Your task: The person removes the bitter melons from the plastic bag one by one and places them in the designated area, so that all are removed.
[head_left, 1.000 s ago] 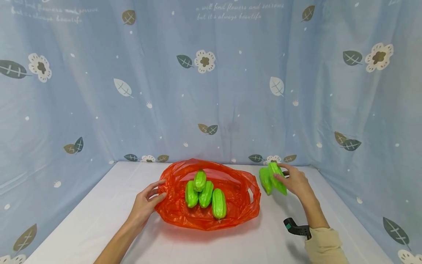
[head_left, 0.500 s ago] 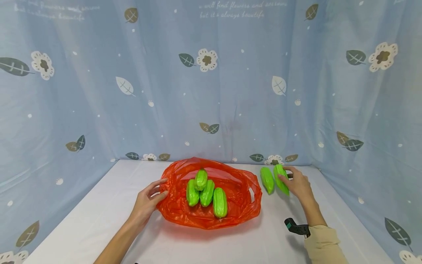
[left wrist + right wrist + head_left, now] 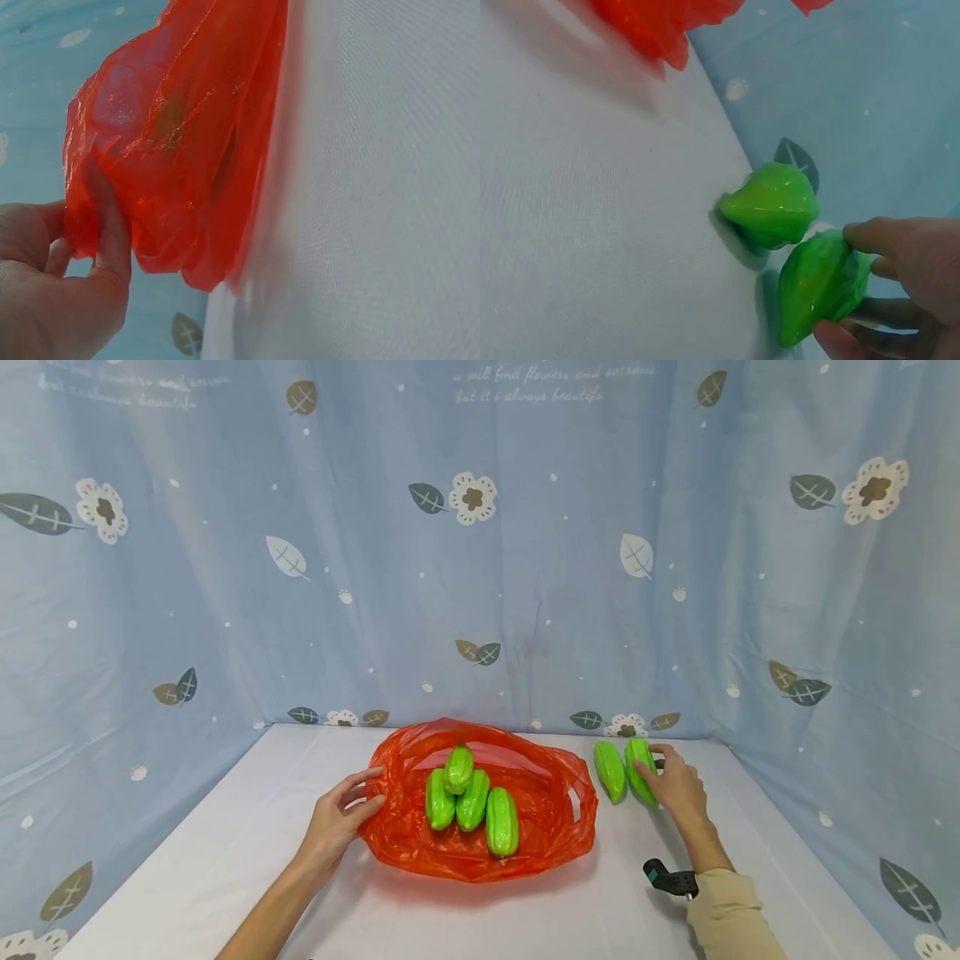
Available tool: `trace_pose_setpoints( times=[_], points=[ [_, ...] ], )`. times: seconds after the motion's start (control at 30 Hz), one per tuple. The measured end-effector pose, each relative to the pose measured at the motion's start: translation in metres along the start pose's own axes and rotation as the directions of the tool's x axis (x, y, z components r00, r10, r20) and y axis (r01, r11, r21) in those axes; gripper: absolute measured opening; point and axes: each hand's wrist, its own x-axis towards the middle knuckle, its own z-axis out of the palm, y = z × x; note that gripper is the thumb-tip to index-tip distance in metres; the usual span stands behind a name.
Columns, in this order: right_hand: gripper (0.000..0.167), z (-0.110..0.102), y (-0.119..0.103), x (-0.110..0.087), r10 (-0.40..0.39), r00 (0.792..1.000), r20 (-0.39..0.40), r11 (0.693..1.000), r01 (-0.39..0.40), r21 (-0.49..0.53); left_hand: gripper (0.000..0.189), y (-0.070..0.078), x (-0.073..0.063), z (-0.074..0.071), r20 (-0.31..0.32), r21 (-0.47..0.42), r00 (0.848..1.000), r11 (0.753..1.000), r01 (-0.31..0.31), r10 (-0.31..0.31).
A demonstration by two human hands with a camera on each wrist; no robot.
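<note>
A red plastic bag lies spread wide on the table, mouth facing up. Several glossy green ridged gourds rest inside it, one stacked on two others. My left hand holds the bag's left edge; in the left wrist view the thumb presses on the red film. At the right, my right hand grips a green ridged gourd between thumb and fingers, low over the table. Just left of it lies another gourd, with a narrow gap between the two.
The white-covered table is enclosed at the back and sides by a blue patterned curtain. One handle loop of the bag faces the two right-hand gourds. A black wrist device sits at my right wrist.
My right hand has carried its gourd slightly right and down, parting it from the neighbouring gourd, which it overlapped before. The left hand and bag have stayed nearly still.
</note>
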Motion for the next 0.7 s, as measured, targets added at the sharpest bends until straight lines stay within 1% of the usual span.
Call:
trace_pose_setpoints(
  times=[0.13, 0.33, 0.5, 0.7],
  points=[
    [0.06, 0.0031, 0.0032, 0.0019, 0.006, 1.0, 0.017, 1.0, -0.006, -0.003, 0.049, -0.001, 0.0005, 0.0005, -0.004, -0.001, 1.0, 1.0, 0.008, -0.008],
    [0.06, 0.0068, 0.0062, 0.0033, 0.006, 1.0, 0.03, 1.0, -0.006, -0.002, 0.05, -0.0011, 0.0004, 0.0008, 0.0, 0.0, 1.0, 1.0, 0.0, 0.0],
    [0.059, 0.0055, 0.0078, 0.002, 0.017, 0.999, 0.045, 1.0, -0.017, -0.002, 0.049, -0.0019, 0.0006, 0.0013, -0.007, -0.001, 1.0, 1.0, 0.009, -0.009],
    [0.058, 0.0005, 0.0043, 0.001, 0.017, 0.998, 0.053, 1.0, -0.017, -0.003, 0.05, -0.0025, 0.0008, 0.0022, -0.015, -0.001, 1.0, 1.0, 0.012, -0.012]
  ],
)
